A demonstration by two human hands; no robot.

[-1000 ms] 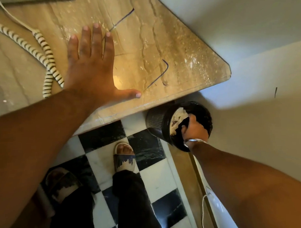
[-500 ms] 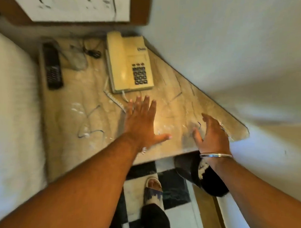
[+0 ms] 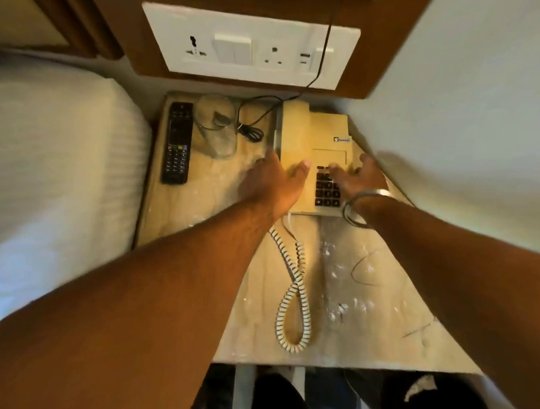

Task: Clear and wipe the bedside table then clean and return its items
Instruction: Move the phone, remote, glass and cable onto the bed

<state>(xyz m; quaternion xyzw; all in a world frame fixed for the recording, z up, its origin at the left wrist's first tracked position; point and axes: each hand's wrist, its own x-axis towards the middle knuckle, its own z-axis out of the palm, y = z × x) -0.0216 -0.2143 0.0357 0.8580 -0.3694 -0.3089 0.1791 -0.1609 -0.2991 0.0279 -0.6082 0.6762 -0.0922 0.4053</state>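
Both hands reach fwd onto the cream telephone (image 3: 316, 151) at the back right of the bedside table (image 3: 365, 324). Left hand (image 3: 271, 183) is spread wide, thumb lying across the handset side of the phone, fingers going down its left edge w/ tips hidden. Right hand (image 3: 357, 179) is also spread, palm down over the keypad, thumb near the top keys; its far fingers are blurred, so can't tell if they curl round the phone's right edge. Neither hand clasps anything that shows. A metal bangle (image 3: 359, 207) hangs on the right wrist. Coiled cord (image 3: 293, 290) loops on the tabletop between the forearms, nearer the body. Left of the left hand: black remote (image 3: 177, 143) by the bed (image 3: 55, 178), then a clear glass (image 3: 216, 126) & a black cable (image 3: 250, 124), all beyond the fingertips. White specks dot the marble under the right forearm. Switch panel (image 3: 249, 47) sits on the wall beyond the phone. Under the table's near edge, dark shapes are too blurred to identify.
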